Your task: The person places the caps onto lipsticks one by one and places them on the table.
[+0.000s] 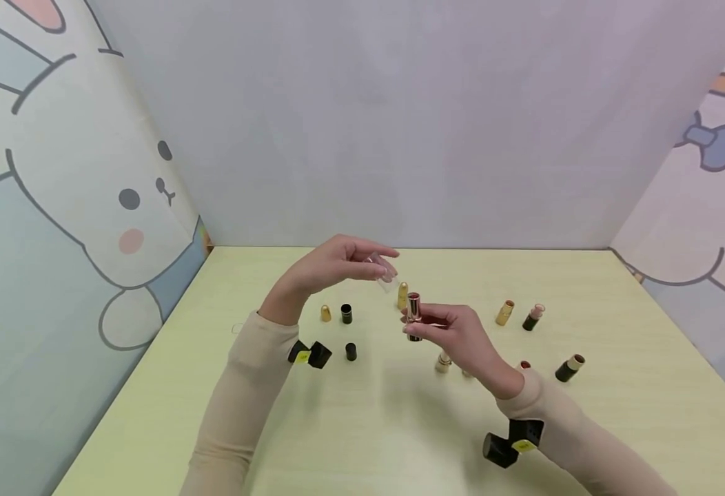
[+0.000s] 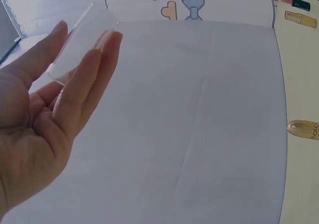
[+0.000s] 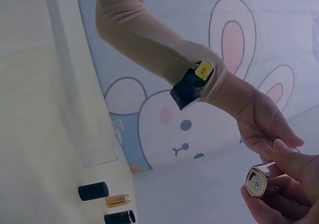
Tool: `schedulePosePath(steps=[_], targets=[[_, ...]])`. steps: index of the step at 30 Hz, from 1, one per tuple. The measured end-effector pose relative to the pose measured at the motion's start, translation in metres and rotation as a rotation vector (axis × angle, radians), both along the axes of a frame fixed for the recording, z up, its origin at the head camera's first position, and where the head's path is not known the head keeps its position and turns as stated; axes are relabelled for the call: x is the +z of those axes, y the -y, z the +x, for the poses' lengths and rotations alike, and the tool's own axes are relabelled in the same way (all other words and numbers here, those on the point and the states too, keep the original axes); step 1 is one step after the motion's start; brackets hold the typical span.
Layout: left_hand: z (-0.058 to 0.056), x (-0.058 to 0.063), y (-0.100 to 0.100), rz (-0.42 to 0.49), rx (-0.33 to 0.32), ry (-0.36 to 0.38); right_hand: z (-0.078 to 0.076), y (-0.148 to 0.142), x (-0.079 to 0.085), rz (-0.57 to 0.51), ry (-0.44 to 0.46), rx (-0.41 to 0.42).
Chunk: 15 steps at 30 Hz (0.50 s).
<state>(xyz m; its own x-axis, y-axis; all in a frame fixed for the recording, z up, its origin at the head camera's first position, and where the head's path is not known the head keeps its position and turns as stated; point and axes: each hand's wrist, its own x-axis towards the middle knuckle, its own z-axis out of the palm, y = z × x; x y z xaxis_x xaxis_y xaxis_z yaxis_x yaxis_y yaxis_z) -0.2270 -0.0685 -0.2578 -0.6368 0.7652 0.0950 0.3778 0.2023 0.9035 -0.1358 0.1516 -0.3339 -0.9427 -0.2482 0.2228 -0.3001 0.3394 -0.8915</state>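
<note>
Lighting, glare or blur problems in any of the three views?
Head: bright, soft shadows and a pale sheen on the table; left wrist: greyer, clear cap low-contrast against the pale backdrop; right wrist: dim, bluish, print on the lipstick tube base unreadable.

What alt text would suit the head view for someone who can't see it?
A person's left hand holds a clear cap near an uncapped lipstick, held upright in the right hand. More lipsticks and small caps sit on a pale yellow table, with a plain wall behind it.
</note>
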Motion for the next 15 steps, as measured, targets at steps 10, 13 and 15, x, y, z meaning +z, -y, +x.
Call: schedulePosePath(steps=[10,13,15], targets=[[-0.004,0.009,-0.014,-0.111,-0.018,-0.250,-0.008,0.007,-0.003,0.019,-0.058,-0.014],[-0.002,0.010,-0.017,-0.146,-0.025,-0.313,-0.010,0.008,-0.004,0.013,-0.057,-0.013],[-0.001,0.010,-0.018,-0.155,-0.029,-0.329,-0.011,0.009,-0.005,0.009,-0.051,-0.014]])
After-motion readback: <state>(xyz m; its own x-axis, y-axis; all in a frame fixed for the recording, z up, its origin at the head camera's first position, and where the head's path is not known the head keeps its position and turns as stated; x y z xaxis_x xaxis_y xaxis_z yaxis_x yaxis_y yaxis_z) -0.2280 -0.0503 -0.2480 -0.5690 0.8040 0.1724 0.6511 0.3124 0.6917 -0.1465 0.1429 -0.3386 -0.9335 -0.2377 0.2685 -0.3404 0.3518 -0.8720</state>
